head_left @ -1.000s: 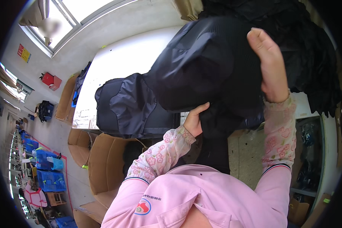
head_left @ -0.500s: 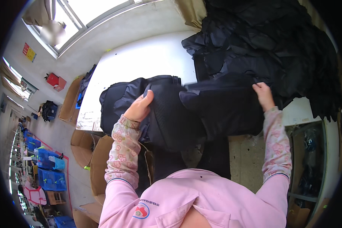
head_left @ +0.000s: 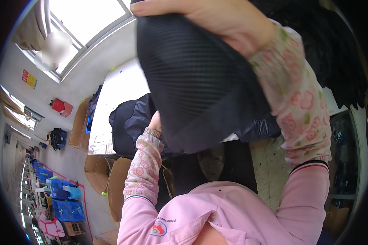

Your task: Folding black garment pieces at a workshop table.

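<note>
A black fabric piece (head_left: 192, 77) with fine ribbing hangs close in front of me, blurred in places. My right hand (head_left: 225, 22) is raised at the top of the view, closed on its upper edge. Lower down, my left hand (head_left: 155, 121) is partly behind this hanging cloth, beside a stack of folded black fabric pieces (head_left: 129, 122) on the white table (head_left: 120, 87). The left fingers are hidden, so I cannot see what they touch. More dark fabric (head_left: 259, 126) lies at the table's front edge, under my right forearm.
A large heap of black fabric (head_left: 331, 53) covers the table's right side. Open cardboard boxes (head_left: 120, 183) stand on the floor at the left front. Blue plastic crates (head_left: 67, 210) are farther left. A window (head_left: 92, 20) is above the table.
My right hand has swung up and leftward, lifting the ribbed fabric piece from the table toward me. My left hand stays low near the stack and is now mostly covered by the cloth.
</note>
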Demonstrator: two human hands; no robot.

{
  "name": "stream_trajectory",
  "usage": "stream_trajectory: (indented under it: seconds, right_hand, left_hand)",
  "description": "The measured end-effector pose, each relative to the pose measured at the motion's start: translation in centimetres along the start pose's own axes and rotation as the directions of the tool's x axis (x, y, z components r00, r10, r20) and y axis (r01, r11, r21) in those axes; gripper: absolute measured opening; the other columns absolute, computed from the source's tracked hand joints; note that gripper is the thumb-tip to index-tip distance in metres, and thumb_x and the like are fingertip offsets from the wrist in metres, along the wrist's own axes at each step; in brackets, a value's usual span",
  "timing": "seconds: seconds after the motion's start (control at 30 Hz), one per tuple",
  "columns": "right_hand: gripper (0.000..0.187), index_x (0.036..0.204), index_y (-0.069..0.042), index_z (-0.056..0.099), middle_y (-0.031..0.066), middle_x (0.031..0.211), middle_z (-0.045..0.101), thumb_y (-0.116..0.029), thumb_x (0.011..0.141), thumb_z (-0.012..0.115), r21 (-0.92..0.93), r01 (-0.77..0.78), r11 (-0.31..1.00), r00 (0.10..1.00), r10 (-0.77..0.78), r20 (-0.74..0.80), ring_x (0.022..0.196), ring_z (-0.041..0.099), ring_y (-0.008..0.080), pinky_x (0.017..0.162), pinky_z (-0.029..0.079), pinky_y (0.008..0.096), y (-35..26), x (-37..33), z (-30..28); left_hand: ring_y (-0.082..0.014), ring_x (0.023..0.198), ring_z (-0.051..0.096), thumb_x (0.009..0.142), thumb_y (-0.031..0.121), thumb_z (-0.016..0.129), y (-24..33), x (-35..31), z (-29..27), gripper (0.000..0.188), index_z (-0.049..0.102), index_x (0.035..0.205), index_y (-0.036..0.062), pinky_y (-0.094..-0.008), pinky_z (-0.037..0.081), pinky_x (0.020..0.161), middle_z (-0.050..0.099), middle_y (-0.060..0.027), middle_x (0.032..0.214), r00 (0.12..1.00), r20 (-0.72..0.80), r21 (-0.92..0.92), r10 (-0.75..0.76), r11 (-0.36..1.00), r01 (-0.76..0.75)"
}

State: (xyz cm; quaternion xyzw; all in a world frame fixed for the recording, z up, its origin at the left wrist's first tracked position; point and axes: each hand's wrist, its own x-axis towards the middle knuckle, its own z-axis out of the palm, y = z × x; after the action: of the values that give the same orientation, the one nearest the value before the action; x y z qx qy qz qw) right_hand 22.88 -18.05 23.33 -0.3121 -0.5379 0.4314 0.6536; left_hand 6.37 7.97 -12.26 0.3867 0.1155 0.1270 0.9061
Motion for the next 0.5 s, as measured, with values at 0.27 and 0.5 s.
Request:
stream_trajectory:
  seconds: [0.27, 0.5]
  right_hand:
    - [0.060, 0.141, 0.001, 0.037, 0.0081, 0.097, 0.066, -0.008, 0.088, 0.065, -0.373, -0.085, 0.924, 0.967, -0.014, -0.255, 0.078, 0.064, 0.0094, 0.069, 0.053, 0.0224, 11.6, -0.9, -4.9]
    - [0.054, 0.127, 0.003, 0.045, 0.0236, 0.112, 0.063, -0.012, 0.082, 0.069, -0.439, -0.409, 0.800, 0.678, -0.056, -0.733, 0.103, 0.063, 0.0356, 0.090, 0.049, 0.0394, 44.3, -9.4, -7.1]
  left_hand:
    - [-0.0130, 0.074, 0.064, 0.093, 0.018, 0.064, 18.6, -13.5, -6.9, 0.022, 0.066, 0.104, -0.0003, -0.0255, 0.052, 0.069, 0.069, -0.0057, 0.092, 0.619, -0.474, 0.752, 0.626, 0.653, -0.085]
    - [-0.0357, 0.113, 0.055, 0.080, 0.027, 0.074, 15.4, -10.2, -5.4, 0.042, 0.063, 0.116, 0.0067, -0.0449, 0.045, 0.093, 0.062, -0.0199, 0.108, 0.387, -0.055, 0.543, 0.920, -0.298, 0.785]
